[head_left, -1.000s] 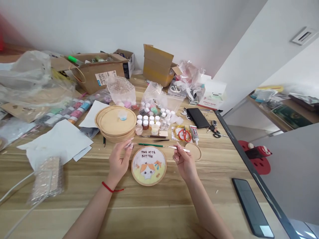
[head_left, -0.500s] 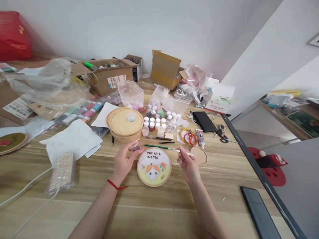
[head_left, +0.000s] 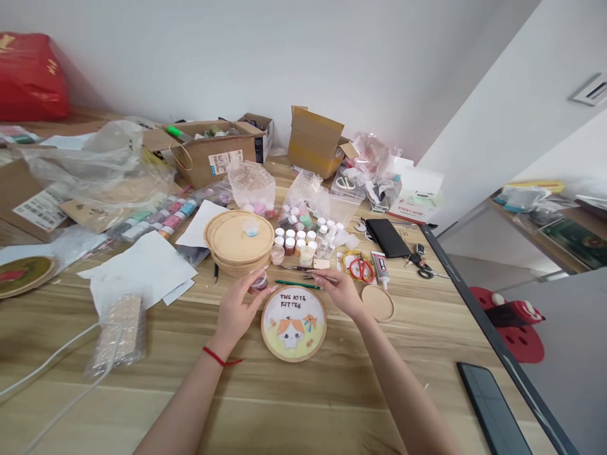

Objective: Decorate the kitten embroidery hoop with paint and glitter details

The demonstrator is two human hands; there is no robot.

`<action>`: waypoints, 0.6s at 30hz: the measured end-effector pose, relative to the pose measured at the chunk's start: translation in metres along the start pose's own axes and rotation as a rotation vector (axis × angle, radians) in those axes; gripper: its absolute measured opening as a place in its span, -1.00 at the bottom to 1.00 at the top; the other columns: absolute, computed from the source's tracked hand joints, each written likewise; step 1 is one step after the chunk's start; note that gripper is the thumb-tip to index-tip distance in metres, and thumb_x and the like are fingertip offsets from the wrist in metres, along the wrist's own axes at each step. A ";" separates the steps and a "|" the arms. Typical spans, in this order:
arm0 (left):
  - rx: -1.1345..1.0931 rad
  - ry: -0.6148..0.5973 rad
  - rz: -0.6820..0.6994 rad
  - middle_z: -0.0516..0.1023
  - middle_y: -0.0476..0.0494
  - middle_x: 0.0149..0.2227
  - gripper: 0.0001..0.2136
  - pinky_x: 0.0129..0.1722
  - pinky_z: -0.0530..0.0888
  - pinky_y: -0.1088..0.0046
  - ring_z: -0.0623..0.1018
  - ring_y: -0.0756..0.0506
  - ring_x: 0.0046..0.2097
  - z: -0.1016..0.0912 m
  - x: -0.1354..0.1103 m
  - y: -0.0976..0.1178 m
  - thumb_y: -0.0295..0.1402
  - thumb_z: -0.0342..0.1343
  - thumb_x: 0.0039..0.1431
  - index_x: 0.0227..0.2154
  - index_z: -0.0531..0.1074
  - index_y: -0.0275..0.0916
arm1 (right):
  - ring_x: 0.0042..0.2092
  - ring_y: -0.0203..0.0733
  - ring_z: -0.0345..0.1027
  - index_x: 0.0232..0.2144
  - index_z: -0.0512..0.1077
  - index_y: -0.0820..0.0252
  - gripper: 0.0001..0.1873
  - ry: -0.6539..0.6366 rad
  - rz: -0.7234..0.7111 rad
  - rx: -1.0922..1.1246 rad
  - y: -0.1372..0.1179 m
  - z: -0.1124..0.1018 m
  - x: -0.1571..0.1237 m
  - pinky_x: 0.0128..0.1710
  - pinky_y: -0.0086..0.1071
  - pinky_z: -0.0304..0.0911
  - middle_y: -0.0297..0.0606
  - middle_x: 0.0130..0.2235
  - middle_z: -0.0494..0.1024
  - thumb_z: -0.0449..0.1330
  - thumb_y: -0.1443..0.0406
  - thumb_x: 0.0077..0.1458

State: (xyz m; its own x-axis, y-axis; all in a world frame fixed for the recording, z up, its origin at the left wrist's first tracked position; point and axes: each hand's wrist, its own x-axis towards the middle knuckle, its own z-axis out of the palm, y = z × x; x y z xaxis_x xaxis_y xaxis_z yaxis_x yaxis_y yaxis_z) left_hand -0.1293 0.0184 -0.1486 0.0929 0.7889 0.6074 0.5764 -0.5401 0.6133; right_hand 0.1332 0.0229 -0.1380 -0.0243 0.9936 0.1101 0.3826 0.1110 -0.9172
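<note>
My left hand point(head_left: 239, 306) is closed round a small clear jar point(head_left: 259, 282) with dark purplish contents, at the left of the round hoop picture. With fingers pinched on a slim tool point(head_left: 323, 277), my right hand point(head_left: 344, 292) is at the upper right of the hoop. Its fingers partly cover the dark tweezers point(head_left: 308, 276) on the table. Between my hands lies the wooden-rimmed picture point(head_left: 294, 323), showing a white and orange kitten, a kite and the words "THE KITE KITTEN". A green pencil point(head_left: 298, 284) lies just above it.
Stacked wooden discs point(head_left: 237, 237) stand behind my left hand. White-lidded jars point(head_left: 290, 242) fill the middle. Red-handled pliers point(head_left: 362, 268), a glue tube point(head_left: 380, 268) and an empty round frame point(head_left: 378, 302) lie right. Cardboard boxes point(head_left: 313, 142) line the back; a phone point(head_left: 493, 404) lies front right.
My right hand has moved left and slightly up, towards the tweezers and pencil, its fingers now pointing left. My left hand has turned the jar so more of its side shows.
</note>
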 end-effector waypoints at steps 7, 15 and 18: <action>-0.015 -0.033 0.075 0.62 -0.13 -0.09 -0.64 -0.08 0.56 0.32 0.62 -0.10 -0.14 -0.001 -0.001 -0.004 -0.25 0.19 0.20 0.05 0.42 -0.14 | -0.14 -0.02 0.41 -0.30 0.64 0.03 -0.81 -0.017 -0.120 -0.239 0.007 0.021 0.023 -0.05 -0.12 0.29 -0.21 -0.27 0.66 0.23 0.30 0.07; -0.035 -0.108 0.106 0.61 -0.12 -0.06 -0.55 -0.04 0.54 0.32 0.60 -0.09 -0.09 -0.002 0.000 0.013 -0.28 0.20 0.20 0.14 0.32 -0.11 | -0.10 0.02 0.43 -0.24 0.60 0.15 -0.71 0.135 -0.046 -0.058 -0.037 0.017 0.002 -0.03 -0.08 0.31 -0.10 -0.18 0.64 0.24 0.10 0.11; -0.042 -0.114 0.154 0.60 -0.12 -0.05 -0.50 -0.05 0.54 0.31 0.60 -0.10 -0.07 -0.003 0.000 0.021 -0.27 0.21 0.19 0.18 0.28 -0.09 | -0.23 -0.04 0.50 -0.22 0.57 0.19 -0.54 -0.149 0.190 0.272 -0.060 0.030 -0.009 -0.22 -0.18 0.41 -0.13 -0.25 0.64 0.16 -0.06 0.13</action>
State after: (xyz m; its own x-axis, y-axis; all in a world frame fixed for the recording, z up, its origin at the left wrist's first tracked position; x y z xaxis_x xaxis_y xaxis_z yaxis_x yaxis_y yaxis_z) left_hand -0.1193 0.0060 -0.1341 0.2700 0.7230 0.6359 0.5140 -0.6667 0.5397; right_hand 0.0827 0.0080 -0.0951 -0.1183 0.9867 -0.1111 0.1340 -0.0950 -0.9864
